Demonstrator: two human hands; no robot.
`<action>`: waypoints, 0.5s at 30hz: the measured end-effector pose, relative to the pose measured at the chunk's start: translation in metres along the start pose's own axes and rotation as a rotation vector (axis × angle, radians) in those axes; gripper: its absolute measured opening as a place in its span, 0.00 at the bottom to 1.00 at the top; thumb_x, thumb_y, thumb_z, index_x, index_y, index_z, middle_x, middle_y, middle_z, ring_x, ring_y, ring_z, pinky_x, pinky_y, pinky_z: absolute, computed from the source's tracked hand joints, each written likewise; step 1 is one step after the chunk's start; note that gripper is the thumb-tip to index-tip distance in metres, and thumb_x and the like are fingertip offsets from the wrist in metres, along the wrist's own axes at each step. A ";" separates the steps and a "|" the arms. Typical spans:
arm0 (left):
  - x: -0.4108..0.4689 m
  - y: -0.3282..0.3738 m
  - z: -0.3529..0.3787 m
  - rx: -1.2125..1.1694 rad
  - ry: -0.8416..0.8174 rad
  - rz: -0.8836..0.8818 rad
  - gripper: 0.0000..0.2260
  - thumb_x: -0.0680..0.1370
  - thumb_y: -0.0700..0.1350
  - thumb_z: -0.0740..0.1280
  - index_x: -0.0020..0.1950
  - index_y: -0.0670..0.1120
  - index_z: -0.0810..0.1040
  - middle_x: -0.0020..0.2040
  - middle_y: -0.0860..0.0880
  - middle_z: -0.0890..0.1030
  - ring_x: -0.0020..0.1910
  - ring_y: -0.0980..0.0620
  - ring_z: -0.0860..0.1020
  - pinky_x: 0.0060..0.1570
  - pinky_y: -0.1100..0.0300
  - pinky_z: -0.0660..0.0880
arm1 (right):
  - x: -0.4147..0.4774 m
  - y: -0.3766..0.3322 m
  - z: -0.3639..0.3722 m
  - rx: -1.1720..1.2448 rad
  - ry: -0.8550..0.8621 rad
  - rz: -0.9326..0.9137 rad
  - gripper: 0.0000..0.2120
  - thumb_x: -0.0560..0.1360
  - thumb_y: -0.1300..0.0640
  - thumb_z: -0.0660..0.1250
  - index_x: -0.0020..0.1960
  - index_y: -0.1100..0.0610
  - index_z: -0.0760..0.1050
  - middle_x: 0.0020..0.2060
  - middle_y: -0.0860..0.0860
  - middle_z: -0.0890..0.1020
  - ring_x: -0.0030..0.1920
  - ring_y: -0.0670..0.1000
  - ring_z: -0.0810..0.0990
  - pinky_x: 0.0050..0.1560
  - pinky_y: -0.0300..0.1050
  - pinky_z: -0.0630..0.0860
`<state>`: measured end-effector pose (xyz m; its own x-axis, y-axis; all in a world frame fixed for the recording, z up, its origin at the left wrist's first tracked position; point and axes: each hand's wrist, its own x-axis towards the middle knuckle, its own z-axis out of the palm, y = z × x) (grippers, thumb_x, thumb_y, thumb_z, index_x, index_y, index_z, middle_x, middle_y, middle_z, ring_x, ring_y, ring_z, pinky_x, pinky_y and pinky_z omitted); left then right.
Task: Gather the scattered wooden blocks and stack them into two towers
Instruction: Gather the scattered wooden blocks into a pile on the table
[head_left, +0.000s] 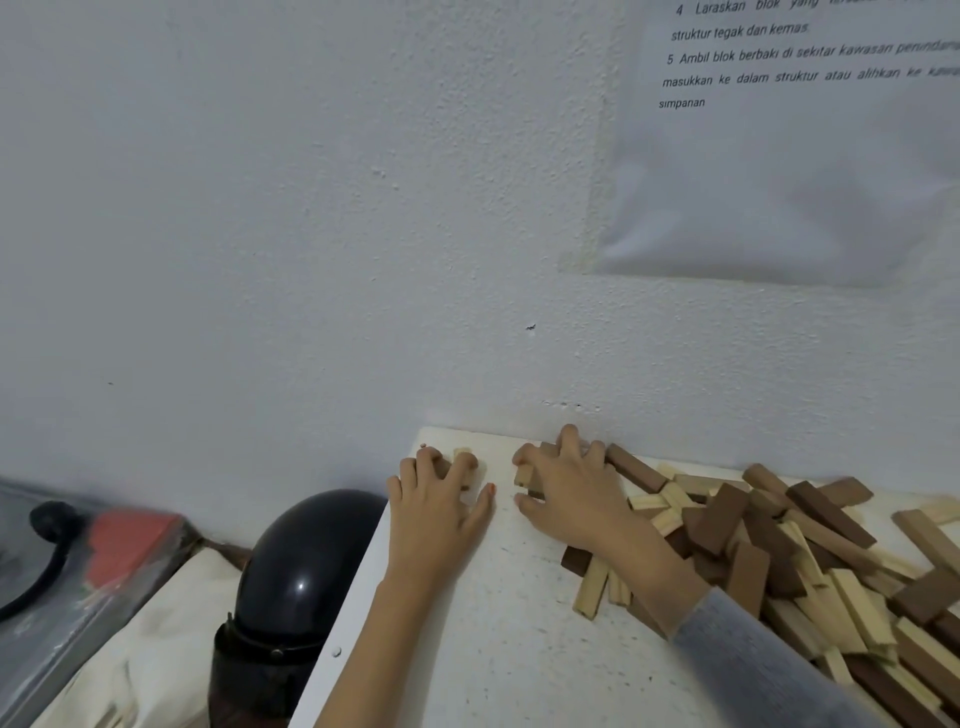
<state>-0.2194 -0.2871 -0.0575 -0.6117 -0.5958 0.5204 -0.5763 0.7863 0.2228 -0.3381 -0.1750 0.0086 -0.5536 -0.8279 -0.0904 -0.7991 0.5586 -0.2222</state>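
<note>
A big heap of light and dark wooden blocks (789, 551) covers the right side of the white table (498, 623). My left hand (436, 519) lies near the table's far left corner, its fingers curled over a few blocks (462, 456), mostly hidden beneath it. Close to the right of it, my right hand (571, 493) grips several blocks (523, 475) at the heap's left end, with fingers spread over their top and the thumb underneath. A dark block (636, 467) lies just beyond the right hand's fingers.
The wall (363, 234) rises directly behind the table, with a printed sheet (789, 130) taped at upper right. Left of the table's edge sit a black helmet (296, 577), a cream cloth (150, 649) and a plastic-wrapped red item (124, 545).
</note>
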 end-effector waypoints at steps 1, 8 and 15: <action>-0.002 0.000 -0.001 0.000 0.022 0.003 0.14 0.73 0.58 0.59 0.51 0.53 0.77 0.47 0.48 0.74 0.44 0.47 0.71 0.42 0.55 0.65 | -0.002 -0.001 0.002 -0.021 0.014 0.007 0.20 0.78 0.43 0.60 0.68 0.44 0.64 0.64 0.55 0.62 0.62 0.61 0.64 0.57 0.51 0.67; -0.013 0.003 -0.011 0.013 0.029 0.025 0.16 0.67 0.46 0.65 0.54 0.54 0.74 0.49 0.51 0.78 0.43 0.48 0.75 0.41 0.55 0.62 | -0.008 -0.007 0.014 -0.138 0.173 0.015 0.14 0.82 0.47 0.54 0.66 0.48 0.64 0.59 0.56 0.68 0.57 0.58 0.67 0.48 0.48 0.66; -0.014 0.007 -0.015 0.034 0.033 -0.066 0.16 0.71 0.52 0.60 0.57 0.54 0.78 0.47 0.51 0.77 0.42 0.49 0.75 0.40 0.55 0.63 | -0.014 -0.004 0.014 0.062 0.201 -0.039 0.15 0.81 0.48 0.55 0.67 0.45 0.65 0.60 0.53 0.67 0.57 0.55 0.68 0.57 0.49 0.69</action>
<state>-0.2068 -0.2710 -0.0510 -0.5541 -0.6399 0.5324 -0.6330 0.7393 0.2298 -0.3238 -0.1660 -0.0024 -0.5627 -0.8187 0.1139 -0.8086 0.5166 -0.2814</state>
